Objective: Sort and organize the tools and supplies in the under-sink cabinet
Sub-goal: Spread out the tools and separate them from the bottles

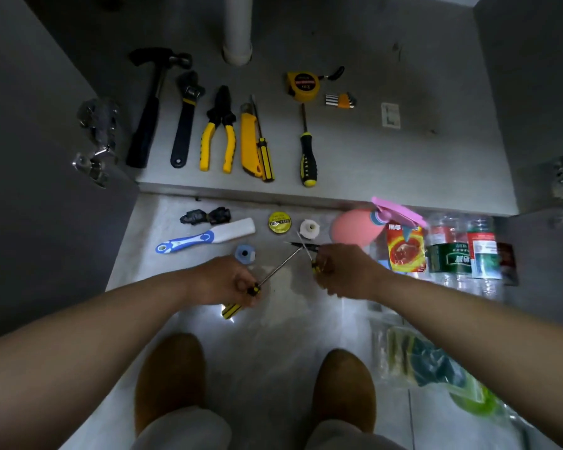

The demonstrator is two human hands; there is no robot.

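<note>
Both hands (pixel 225 280) round crossed screwdrivers (pixel 281 266)

Forearms (pixel 111 323) bare; light grey trouser legs (pixel 184 430); brown round-toed soft shoes (pixel 171 375)

The view is dim and grey: the cabinet floor (pixel 355 151) is lit softly from the front, while its back corners sink into shadow. A hard white glare burns on the tiled floor (pixel 273 336) near mid-frame. Wide-angle distortion bends the edges, and the plastic bags (pixel 436 362) at lower right look soft and smeared.
</note>
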